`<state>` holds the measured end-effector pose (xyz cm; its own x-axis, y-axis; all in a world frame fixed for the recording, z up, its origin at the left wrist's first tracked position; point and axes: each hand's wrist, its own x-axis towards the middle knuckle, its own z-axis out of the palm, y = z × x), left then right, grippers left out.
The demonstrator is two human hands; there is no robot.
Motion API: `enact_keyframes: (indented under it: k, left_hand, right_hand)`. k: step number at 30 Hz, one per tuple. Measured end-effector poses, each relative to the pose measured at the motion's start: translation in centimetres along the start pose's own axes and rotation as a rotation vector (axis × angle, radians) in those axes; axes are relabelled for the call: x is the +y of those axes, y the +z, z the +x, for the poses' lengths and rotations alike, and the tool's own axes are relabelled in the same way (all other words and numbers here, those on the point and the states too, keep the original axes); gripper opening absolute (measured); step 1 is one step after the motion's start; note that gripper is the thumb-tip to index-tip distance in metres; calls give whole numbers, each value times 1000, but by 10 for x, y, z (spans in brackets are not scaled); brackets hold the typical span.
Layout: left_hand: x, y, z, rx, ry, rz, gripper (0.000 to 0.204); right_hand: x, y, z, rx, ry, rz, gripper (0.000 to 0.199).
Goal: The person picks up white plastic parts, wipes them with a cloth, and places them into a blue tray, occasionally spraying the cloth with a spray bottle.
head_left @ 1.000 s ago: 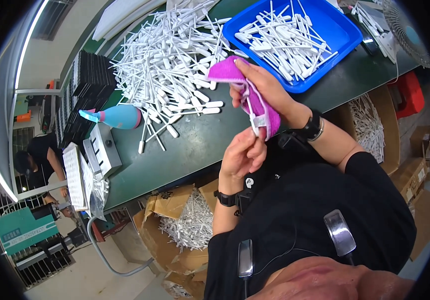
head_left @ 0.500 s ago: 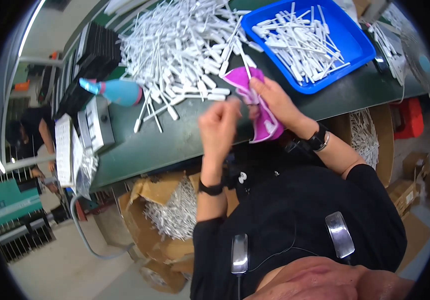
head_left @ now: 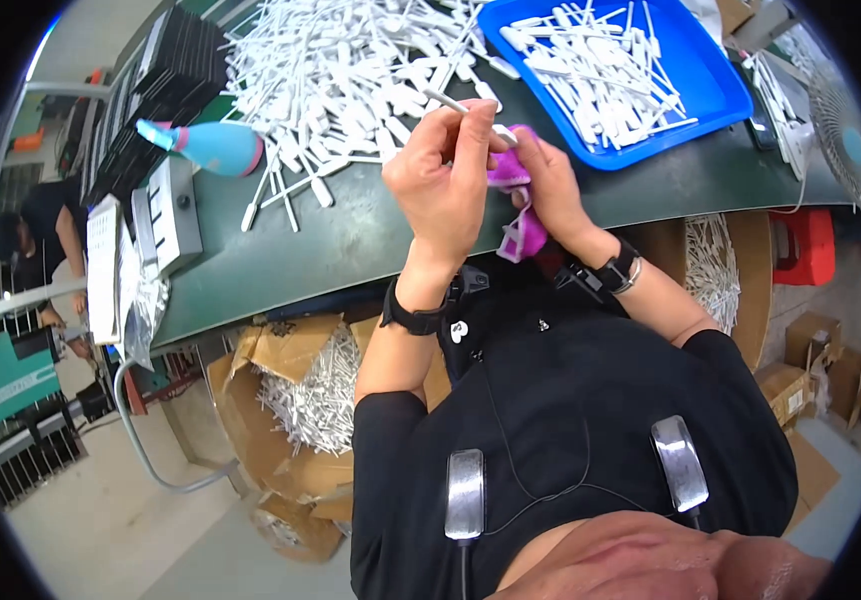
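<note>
My left hand [head_left: 442, 180] is raised over the near edge of the green table, its fingers closed on a slim white plastic stick [head_left: 444, 99]. The stick slants down to the right, toward my other hand. My right hand [head_left: 554, 195] grips a magenta cloth [head_left: 530, 238], which is bunched around the stick's lower end and hangs down in folds. The fingers and cloth hide part of the stick. Just beyond my hands lies a large heap of similar white sticks with wider ends [head_left: 335, 85]. A blue tray [head_left: 715, 95] with more of them stands to the right.
A light-blue spray bottle [head_left: 220, 148] lies left of the heap, near stacked black trays [head_left: 175, 75] and a grey box [head_left: 172, 215]. Cardboard boxes of white pieces [head_left: 240, 400] sit below the table. A fan [head_left: 850, 150] stands far right; another person [head_left: 45, 240] is at far left.
My left hand has moved up and right to the cloth and now grips the white stick. The cloth is bunched more tightly in my right hand. The whole view has shifted slightly.
</note>
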<state>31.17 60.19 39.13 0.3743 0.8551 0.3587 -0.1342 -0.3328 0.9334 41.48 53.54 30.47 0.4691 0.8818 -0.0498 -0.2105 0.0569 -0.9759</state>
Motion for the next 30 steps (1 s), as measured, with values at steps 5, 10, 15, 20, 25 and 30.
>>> enact_keyframes:
  k: [5,10,15,20,25,30]
  left_hand:
    - [3,36,38,-187,169,-44,18]
    - [-15,52,51,-432,294,310,17]
    - [-16,-27,52,-214,191,533,19]
    - [-41,-94,31,-274,-22,1063,19]
    - [-59,-72,10,-468,127,1135,23]
    - [-60,-72,12,-475,266,1284,24]
  right_hand:
    - [16,1,-1,-160,-210,-109,36]
    - [7,-8,-6,-145,-27,88,31]
    - [1,-7,-6,-53,91,386,32]
    - [-11,-16,-6,-129,162,487,31]
    - [-11,-20,-3,-211,285,683,33]
    - [-9,-23,-4,-180,280,617,34]
